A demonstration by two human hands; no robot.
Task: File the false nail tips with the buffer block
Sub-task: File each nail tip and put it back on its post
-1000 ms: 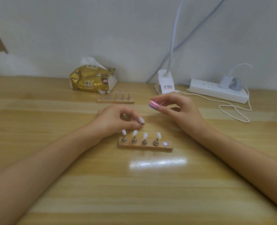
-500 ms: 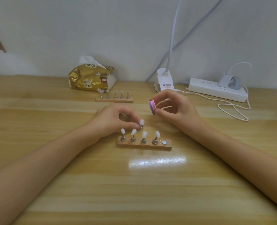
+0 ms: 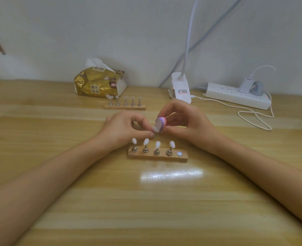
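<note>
Before me, my wooden table (image 3: 58,192): nail-tip stand (image 3: 157,155) at centre, second stand (image 3: 124,107) and tissue pack (image 3: 97,84) behind, power strip (image 3: 235,95) upper right.

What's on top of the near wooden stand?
The near wooden stand carries four white nail tips on metal holders, plus a bare round disc at its right end. The left hand and right hand work behind it, covering none of its top.

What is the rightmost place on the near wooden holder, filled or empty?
Empty: only a bare round magnet shows there; the holder's other four places carry stands with nail tips.
</note>
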